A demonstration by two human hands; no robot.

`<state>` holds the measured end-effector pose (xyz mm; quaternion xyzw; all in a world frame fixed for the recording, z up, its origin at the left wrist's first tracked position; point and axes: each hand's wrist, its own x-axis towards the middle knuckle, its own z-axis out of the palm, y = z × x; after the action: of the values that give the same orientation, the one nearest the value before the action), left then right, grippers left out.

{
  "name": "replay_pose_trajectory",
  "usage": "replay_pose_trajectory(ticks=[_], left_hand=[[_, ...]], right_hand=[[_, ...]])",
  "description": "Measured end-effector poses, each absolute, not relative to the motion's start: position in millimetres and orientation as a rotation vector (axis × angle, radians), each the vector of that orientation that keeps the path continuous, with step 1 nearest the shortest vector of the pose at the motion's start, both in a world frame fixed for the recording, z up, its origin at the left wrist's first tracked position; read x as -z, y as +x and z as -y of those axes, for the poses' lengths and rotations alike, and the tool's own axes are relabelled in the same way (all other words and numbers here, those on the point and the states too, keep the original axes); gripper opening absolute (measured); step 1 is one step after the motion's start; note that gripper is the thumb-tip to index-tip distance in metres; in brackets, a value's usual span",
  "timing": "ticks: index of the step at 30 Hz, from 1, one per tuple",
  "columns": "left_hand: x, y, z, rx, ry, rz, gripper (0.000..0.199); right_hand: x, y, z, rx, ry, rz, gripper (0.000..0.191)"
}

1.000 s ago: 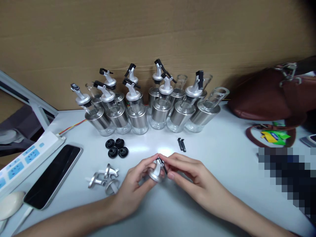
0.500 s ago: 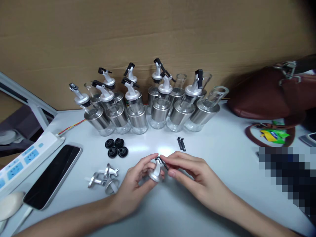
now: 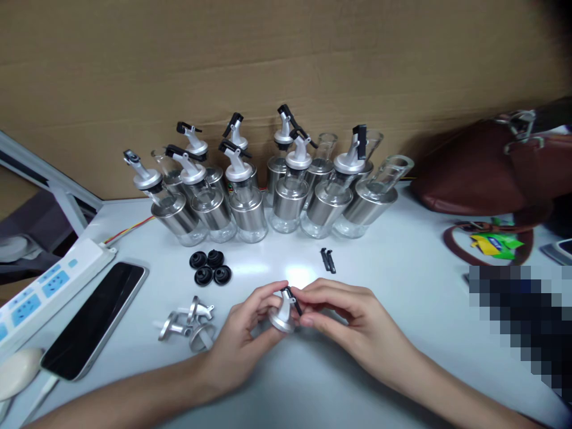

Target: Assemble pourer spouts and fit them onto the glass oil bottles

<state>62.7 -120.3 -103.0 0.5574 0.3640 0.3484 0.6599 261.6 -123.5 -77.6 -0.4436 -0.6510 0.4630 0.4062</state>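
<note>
The left hand has thumb and fingers clamped around a tilted silver pourer, low centre. The right hand curves in opposite, index finger on the pourer's black lever; whether its thumb pinches too, I cannot tell. Loose pourer parts crowd the left wrist. Bottles line the far edge; rightward, tabletop spreads to a brown strap.

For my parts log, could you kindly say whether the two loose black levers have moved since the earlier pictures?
No, the black levers lie in the same spot, judged against the bottle behind them.
</note>
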Motion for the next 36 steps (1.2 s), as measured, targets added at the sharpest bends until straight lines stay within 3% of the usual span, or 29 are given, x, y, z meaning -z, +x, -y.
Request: replay_pose_trajectory(ticks=[16, 29, 36], left_hand=[[103, 63, 124, -0.847, 1.229, -0.801, 0.036], [110, 62, 125, -0.939, 1.303, -0.826, 0.034], [106, 64, 123, -0.893, 1.314, -0.849, 0.025]], right_hand=[[70, 263, 122, -1.119, -1.081, 1.702, 0.024], [69, 262, 124, -1.020, -1.105, 1.728, 0.020], [69, 289, 107, -0.453, -1.516, 1.829, 0.019]])
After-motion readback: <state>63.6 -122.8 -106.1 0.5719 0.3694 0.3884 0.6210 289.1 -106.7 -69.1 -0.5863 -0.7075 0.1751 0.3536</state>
